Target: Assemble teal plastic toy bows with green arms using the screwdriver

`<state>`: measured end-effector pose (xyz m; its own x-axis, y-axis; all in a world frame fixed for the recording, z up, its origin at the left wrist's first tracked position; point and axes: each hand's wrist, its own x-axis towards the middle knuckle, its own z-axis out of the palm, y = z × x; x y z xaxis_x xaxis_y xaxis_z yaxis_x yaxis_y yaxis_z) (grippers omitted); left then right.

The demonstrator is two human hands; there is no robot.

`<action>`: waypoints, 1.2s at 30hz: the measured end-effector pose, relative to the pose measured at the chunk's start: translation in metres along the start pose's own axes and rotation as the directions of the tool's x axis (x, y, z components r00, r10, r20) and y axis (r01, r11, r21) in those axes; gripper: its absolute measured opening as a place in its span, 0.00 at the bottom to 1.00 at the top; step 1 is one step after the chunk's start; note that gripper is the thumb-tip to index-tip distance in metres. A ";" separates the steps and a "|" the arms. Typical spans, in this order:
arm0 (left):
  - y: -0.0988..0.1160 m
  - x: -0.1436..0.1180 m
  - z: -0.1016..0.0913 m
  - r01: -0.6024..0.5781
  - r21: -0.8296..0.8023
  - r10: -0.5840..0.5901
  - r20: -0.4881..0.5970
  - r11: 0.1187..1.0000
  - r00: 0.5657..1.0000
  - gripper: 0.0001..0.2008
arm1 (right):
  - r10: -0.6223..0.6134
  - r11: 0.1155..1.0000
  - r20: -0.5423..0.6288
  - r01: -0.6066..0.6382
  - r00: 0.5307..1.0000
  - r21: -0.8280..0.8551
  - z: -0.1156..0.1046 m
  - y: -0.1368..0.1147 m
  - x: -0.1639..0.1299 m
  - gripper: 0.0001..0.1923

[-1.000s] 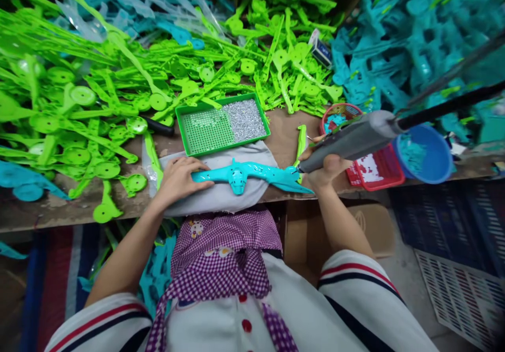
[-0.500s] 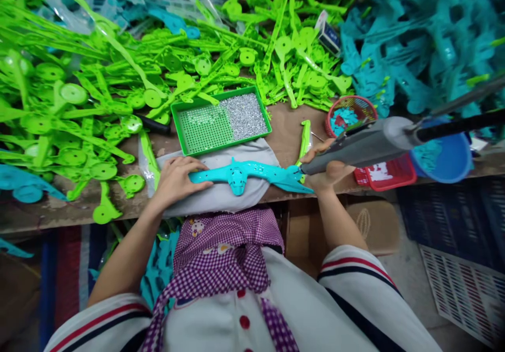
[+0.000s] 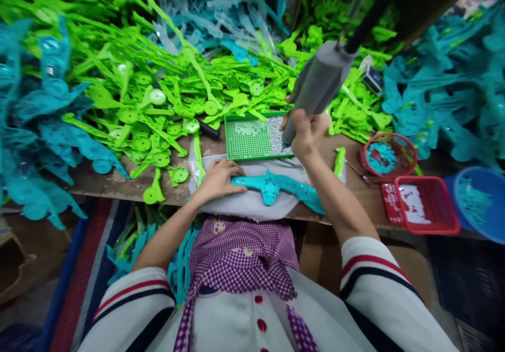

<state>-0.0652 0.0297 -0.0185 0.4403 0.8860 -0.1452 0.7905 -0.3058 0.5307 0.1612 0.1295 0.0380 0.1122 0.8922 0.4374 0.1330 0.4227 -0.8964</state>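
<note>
Lime-green parts (image 3: 134, 99) crowd the desk (image 3: 347, 149), upper left; just below centre, the left hand (image 3: 220, 180) holds a turquoise part (image 3: 270, 188) on grey cloth (image 3: 252, 211); the right hand (image 3: 310, 135) grips a grey driver (image 3: 321, 78), tip over the green tray (image 3: 248, 142).

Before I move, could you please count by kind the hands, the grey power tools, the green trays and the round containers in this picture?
Hands: 2, the left hand and the right hand
Grey power tool: 1, in the right hand
Green tray: 1
Round containers: 2, a red basket and a blue bowl
Total: 6
</note>
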 end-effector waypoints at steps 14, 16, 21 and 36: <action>-0.003 -0.001 0.003 -0.054 -0.062 0.053 -0.015 0.997 0.998 0.17 | -0.167 0.985 0.019 0.165 0.986 0.052 0.090 0.103 0.033 0.30; -0.004 -0.001 0.004 -0.057 -0.072 0.056 -0.016 0.996 0.998 0.17 | -0.152 0.988 0.035 0.151 0.988 0.029 0.090 0.103 0.032 0.30; -0.004 -0.001 0.004 -0.053 -0.077 0.052 -0.014 0.996 0.999 0.17 | -0.135 0.990 0.019 0.134 0.991 0.042 0.090 0.104 0.031 0.30; 0.000 -0.027 0.002 -0.183 -0.148 0.092 -0.474 0.972 0.875 0.13 | -0.182 0.976 -0.217 0.203 0.959 0.080 -0.031 -0.002 -0.013 0.31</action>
<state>-0.0761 0.0047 -0.0165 0.2566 0.9127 0.3181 0.6244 -0.4077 0.6663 0.1904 0.1123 0.0366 0.2975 0.7443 0.5979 0.0734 0.6065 -0.7917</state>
